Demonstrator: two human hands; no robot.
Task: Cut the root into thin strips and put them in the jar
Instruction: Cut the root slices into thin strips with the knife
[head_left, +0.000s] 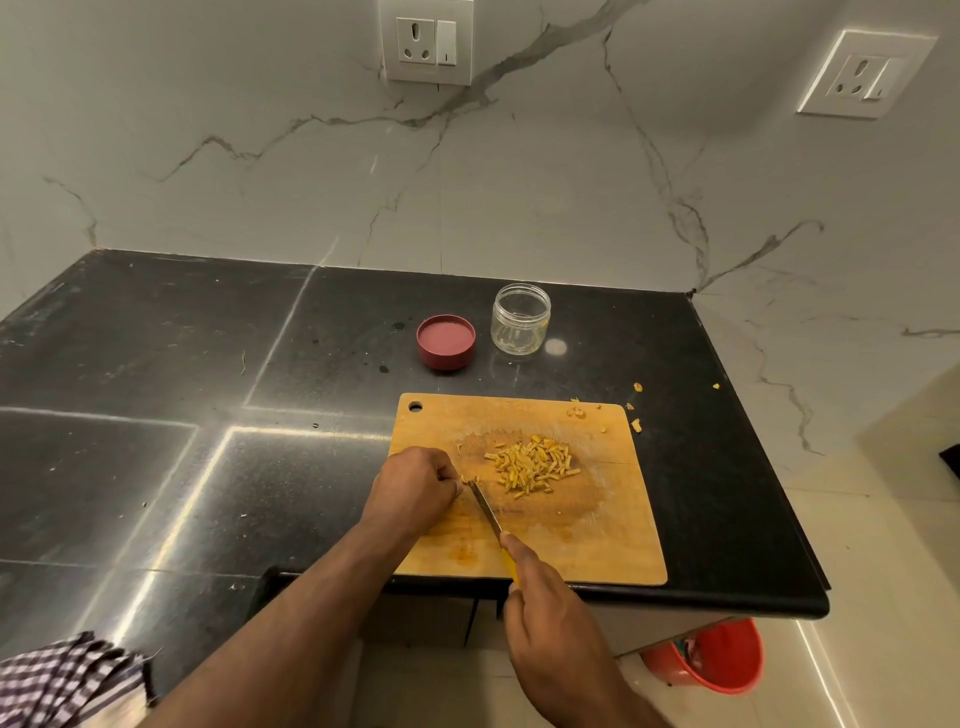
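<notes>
Root piece (464, 479): pinched under left hand (415, 486), fingers curled. Knife (485, 506): gripped by right hand (545, 603), blade tip just right of the piece. Jar (520, 319): open, beyond the board (597, 545).

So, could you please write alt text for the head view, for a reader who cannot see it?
On a wooden cutting board, the left hand pins a small root piece while the right hand cuts it with a yellow-handled knife, beside a pile of yellow strips. Behind stand a clear glass jar and its red lid.
</notes>
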